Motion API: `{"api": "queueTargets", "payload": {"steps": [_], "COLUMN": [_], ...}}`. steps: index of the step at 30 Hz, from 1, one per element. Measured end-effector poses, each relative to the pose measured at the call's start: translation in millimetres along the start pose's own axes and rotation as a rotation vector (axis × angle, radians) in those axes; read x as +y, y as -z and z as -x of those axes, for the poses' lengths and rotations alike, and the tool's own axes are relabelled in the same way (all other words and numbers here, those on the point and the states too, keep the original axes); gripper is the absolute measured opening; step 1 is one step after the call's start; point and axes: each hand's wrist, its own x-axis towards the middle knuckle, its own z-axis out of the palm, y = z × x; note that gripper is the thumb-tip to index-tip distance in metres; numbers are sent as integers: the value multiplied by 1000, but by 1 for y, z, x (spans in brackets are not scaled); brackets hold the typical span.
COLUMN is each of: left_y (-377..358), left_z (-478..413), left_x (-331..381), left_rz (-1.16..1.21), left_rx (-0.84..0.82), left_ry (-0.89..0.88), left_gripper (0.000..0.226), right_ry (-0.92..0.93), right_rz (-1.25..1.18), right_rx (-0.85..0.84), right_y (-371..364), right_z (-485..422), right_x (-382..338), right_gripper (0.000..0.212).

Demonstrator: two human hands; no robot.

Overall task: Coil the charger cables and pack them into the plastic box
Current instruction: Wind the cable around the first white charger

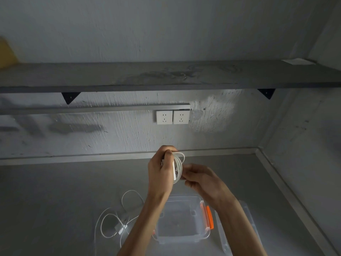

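Observation:
My left hand (160,169) grips a white charger block with its white cable (179,164) wound in loops around it, held up above the counter. My right hand (200,179) pinches the cable at the lower right of the coil. Below my wrists stands the clear plastic box (181,235) with orange latches, open and with nothing visible inside. A second white charger with a loose, tangled cable (120,222) lies on the counter left of the box.
The clear lid (245,218) lies on the grey counter right of the box. Two white wall sockets (172,117) sit on the back wall under a grey shelf (166,76). A wall closes the right side.

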Motion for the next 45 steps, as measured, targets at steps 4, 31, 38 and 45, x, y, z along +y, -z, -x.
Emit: {"api": "queueTargets", "payload": {"steps": [4,31,38,45], "left_y": [5,20,34,40], "left_z": [-4,3,3,7], "left_x": [9,-1,-2,-14], "left_rz": [76,215,268,569], "left_rx": [-22,433,475,465], "left_ry": [67,-50,-66,537], "left_gripper": [29,25,32,19], "right_ry": [67,382,137,269], "right_rz": [22,485,16,257], "right_rx": [29,320,172,267], "right_y": [0,-66,-80,-84], "right_z": [7,34,26,37], "right_x": [-6,-6,-7,14], "right_gripper": [18,15,8,7]}}
